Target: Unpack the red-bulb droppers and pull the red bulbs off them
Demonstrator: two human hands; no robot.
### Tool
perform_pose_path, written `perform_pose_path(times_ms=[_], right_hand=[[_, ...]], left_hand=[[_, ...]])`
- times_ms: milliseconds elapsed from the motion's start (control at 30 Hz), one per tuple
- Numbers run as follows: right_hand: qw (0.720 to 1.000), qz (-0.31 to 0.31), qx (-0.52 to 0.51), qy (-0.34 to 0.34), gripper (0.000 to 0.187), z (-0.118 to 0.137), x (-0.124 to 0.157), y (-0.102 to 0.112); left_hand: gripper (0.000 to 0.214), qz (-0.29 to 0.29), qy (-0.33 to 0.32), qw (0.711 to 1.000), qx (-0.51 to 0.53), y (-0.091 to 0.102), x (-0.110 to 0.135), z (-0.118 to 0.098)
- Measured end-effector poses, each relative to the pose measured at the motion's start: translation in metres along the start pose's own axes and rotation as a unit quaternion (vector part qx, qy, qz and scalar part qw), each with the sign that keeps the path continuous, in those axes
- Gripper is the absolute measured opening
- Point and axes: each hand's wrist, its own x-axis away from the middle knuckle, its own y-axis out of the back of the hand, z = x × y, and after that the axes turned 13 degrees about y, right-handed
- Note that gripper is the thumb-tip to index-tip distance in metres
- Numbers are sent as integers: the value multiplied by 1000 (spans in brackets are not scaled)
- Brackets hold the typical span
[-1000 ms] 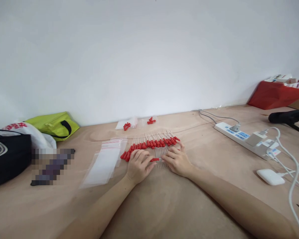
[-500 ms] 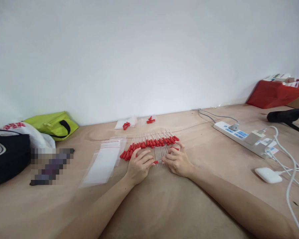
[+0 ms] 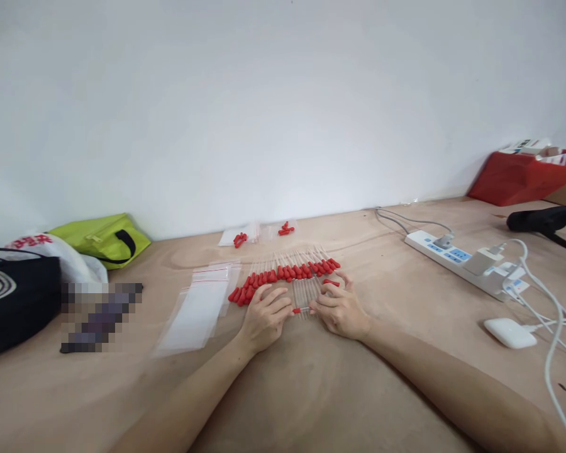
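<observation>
My left hand (image 3: 267, 318) is closed, its fingertips pinching a red rubber bulb (image 3: 297, 311). My right hand (image 3: 342, 308) grips a thin clear dropper tube (image 3: 305, 309), whose end meets that bulb between the two hands. Another red bulb (image 3: 331, 282) shows at the right hand's fingers; whether it is held there I cannot tell. Under and behind the fingertips lie several bare clear tubes (image 3: 306, 290), side by side. Just beyond, a row of droppers with red bulbs (image 3: 290, 272) lies with the tubes pointing away from me.
Clear zip bags (image 3: 195, 314) lie left of my hands. Small bags of red bulbs (image 3: 240, 240) are near the wall. On the right are a power strip (image 3: 453, 258), a white case (image 3: 509, 333) and cables. Bags (image 3: 21, 302) stand at far left, a red bag (image 3: 523, 179) far right.
Both hands keep nearly the same pose, with the bulb and tube still meeting between them. The whole view has shifted slightly.
</observation>
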Motion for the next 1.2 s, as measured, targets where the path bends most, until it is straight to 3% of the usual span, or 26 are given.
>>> perform_pose_path(times_ms=[800, 1033, 1200], right_hand=[[1000, -1, -16, -5, 16, -2, 6, 4], [986, -45, -25, -156, 16, -18, 22, 11], [983, -21, -33, -179, 17, -14, 17, 7]], left_hand=[[19, -2, -6, 1000, 7, 3, 1, 2], [14, -53, 68, 995, 41, 6, 10, 12], [21, -91, 152, 982, 65, 6, 4, 18]])
